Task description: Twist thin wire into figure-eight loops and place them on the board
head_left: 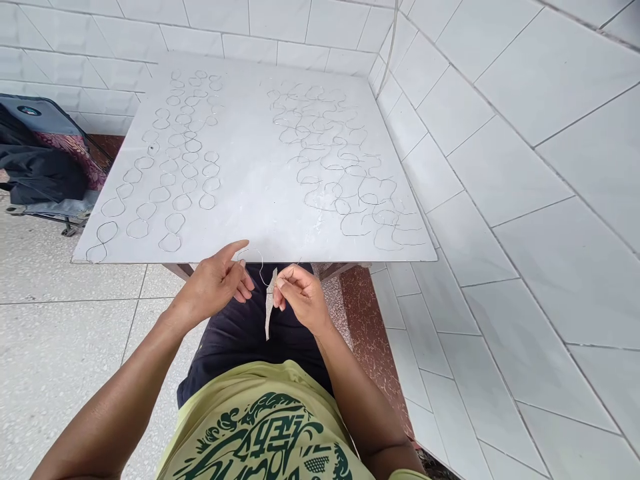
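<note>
My left hand [216, 282] and my right hand [300, 295] meet just below the near edge of a white board [260, 187]. Between them runs a thin wire [256, 257] bent into a small loop. My left fingers pinch one end of it, with the forefinger pointing out over the board's edge. My right hand pinches the other end together with a narrow pale strip [270, 310] that hangs down over my lap.
Rows of wire figure-eight loops [165, 167] lie on the board's left half, and a tangle of looser wire loops [345, 167] on its right half. A tiled wall [525, 200] rises on the right. A dark bag on a low chair [40, 153] stands far left.
</note>
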Available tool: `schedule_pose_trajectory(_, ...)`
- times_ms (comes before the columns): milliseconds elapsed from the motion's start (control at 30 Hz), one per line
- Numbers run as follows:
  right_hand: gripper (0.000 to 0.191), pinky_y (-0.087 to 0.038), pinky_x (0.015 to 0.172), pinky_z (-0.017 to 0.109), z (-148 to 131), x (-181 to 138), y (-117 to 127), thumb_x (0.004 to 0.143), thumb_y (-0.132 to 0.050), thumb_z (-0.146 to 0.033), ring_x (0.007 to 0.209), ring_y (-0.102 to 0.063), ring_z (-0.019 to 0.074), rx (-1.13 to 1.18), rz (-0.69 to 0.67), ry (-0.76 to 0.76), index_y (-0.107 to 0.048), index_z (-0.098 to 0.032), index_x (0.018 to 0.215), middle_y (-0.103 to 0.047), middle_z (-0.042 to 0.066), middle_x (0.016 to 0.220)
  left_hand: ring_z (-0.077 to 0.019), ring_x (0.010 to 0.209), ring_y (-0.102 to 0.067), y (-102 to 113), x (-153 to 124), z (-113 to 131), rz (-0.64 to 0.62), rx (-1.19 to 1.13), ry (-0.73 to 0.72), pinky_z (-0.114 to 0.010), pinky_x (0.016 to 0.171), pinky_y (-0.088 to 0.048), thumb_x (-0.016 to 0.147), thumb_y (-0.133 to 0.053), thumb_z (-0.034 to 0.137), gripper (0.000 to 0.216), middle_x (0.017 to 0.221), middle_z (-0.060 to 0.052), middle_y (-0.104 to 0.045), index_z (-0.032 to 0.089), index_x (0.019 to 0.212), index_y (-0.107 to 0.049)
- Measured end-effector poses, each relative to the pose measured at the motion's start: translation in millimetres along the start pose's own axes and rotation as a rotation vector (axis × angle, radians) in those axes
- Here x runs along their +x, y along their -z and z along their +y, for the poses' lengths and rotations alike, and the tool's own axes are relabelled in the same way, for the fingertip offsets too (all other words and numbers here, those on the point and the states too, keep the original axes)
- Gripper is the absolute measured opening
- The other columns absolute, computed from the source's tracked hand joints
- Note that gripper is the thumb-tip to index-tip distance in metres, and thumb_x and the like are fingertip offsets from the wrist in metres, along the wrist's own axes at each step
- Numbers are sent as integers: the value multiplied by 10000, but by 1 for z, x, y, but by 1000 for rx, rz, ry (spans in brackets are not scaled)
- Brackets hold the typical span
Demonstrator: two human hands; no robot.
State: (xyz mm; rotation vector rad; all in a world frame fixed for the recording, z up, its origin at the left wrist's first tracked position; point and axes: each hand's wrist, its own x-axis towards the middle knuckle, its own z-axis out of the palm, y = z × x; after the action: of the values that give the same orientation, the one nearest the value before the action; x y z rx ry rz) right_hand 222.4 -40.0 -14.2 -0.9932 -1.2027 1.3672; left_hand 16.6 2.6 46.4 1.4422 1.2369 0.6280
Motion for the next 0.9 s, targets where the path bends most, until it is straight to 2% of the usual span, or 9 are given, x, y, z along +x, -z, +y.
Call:
schedule_pose_trajectory(67,226,-455,531,261,0,0,2,1001,-612,-388,526,-553,120,0,-4,-1,-611,-214,856,-649,-20,649,-218,585,-731,3,1,0,20,62,-25,-331,566,-627,996,-557,422,511,723,-42,-740,168,1437,-604)
schedule_pose_trajectory(167,238,-455,520,257,2,0,1,997,-614,-404,514,-549,118,6,13,-14,-606,-215,853,-648,-23,642,-210,577,-725,2,1,3,103,51,-4,-324,565,-624,975,-607,409,458,722,-35,-745,175,1367,-641)
schedule_pose_trajectory(233,242,-454,511,252,4,0,-2,998,-614,-408,512,-549,115,17,40,-20,-602,-215,852,-648,-23,648,-218,612,-742,-3,1,5,177,-37,29,-338,601,-640,940,-668,389,433,743,-48,-762,156,1305,-662)
schedule_pose_trajectory(333,234,-447,496,242,5,-1,-10,1000,-621,-387,511,-546,107,61,81,-14,-592,-215,845,-644,-23,661,-231,677,-767,-16,1,7,279,-228,67,-365,681,-662,882,-748,355,327,786,-89,-783,119,1107,-720)
schedule_pose_trajectory(467,224,-454,474,231,4,1,-19,1004,-623,-402,543,-581,113,131,98,8,-613,-208,893,-650,-15,697,-212,675,-763,-32,2,5,370,-358,35,-368,714,-665,869,-779,395,314,821,-93,-784,109,992,-741)
schedule_pose_trajectory(633,262,-470,468,214,5,4,-23,985,-654,-456,628,-642,131,155,103,9,-655,-206,1063,-681,3,764,-187,597,-720,-32,3,3,409,-223,-40,-321,604,-639,900,-737,407,270,747,-42,-738,143,941,-771)
schedule_pose_trajectory(800,308,-498,450,225,10,4,-28,914,-749,-437,581,-637,128,224,32,-72,-680,-184,1076,-685,-3,753,-171,593,-704,-29,2,0,423,-19,-65,-280,573,-599,935,-677,399,232,730,-13,-722,188,954,-771)
schedule_pose_trajectory(900,319,-504,447,232,10,3,-31,883,-783,-428,530,-600,115,278,-36,-114,-699,-176,1059,-670,-23,701,-155,594,-692,-28,0,-3,422,187,-132,-257,593,-555,967,-626,388,238,701,0,-711,196,982,-767)
